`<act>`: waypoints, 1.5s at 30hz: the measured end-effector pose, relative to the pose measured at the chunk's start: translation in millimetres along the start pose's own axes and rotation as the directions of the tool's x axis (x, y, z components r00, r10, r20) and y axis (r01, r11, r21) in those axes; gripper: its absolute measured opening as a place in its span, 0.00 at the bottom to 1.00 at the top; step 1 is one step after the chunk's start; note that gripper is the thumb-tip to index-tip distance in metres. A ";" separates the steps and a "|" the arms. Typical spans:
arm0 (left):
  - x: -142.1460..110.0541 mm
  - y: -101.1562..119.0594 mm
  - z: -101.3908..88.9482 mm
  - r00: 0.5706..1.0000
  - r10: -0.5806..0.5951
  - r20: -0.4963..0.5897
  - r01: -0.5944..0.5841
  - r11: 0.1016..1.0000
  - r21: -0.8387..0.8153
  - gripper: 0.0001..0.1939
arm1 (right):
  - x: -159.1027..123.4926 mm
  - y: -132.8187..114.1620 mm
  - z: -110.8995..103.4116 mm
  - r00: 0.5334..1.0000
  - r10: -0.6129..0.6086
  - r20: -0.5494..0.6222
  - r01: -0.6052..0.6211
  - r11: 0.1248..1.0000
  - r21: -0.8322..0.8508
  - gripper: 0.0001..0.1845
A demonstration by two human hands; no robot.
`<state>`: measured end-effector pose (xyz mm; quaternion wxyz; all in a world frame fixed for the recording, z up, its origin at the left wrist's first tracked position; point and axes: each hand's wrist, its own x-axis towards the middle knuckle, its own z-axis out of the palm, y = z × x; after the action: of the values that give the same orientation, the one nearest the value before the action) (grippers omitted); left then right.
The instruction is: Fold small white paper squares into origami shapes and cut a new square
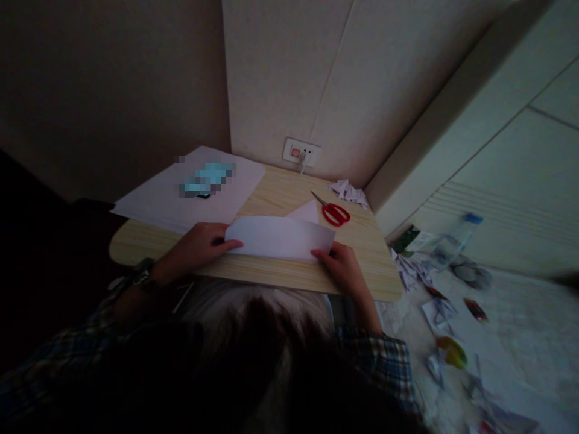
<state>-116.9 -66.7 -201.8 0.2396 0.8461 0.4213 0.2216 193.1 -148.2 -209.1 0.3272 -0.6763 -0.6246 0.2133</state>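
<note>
A long white strip of paper (278,238) is held level above the front of the wooden table (375,265). My left hand (205,244) pinches its left end, thumb on top and fingers behind. At the other end, my right hand (335,259) grips the paper the same way. Behind the strip a pointed piece of white paper (307,212) lies partly hidden. Red-handled scissors (333,212) rest to its right, their blades pointing to the back left.
Large white sheets (158,193) cover the table's back left, with a blurred phone-like object (208,179) on top. Folded paper pieces (349,193) sit at the back right. A wall socket (301,152) holds a plug. Right of the table lie a plastic bottle (456,241) and scattered paper.
</note>
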 end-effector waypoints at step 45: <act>8.5 16.4 2.6 0.999 0.028 0.019 -0.032 0.972 0.232 0.11 | -2.0 -12.7 12.6 0.976 -0.185 -0.113 0.148 0.949 -0.277 0.20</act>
<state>-100.8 -69.0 -192.7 0.1390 0.8763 0.4297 0.1677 175.1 -147.9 -209.1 0.2923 -0.6719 -0.6786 0.0518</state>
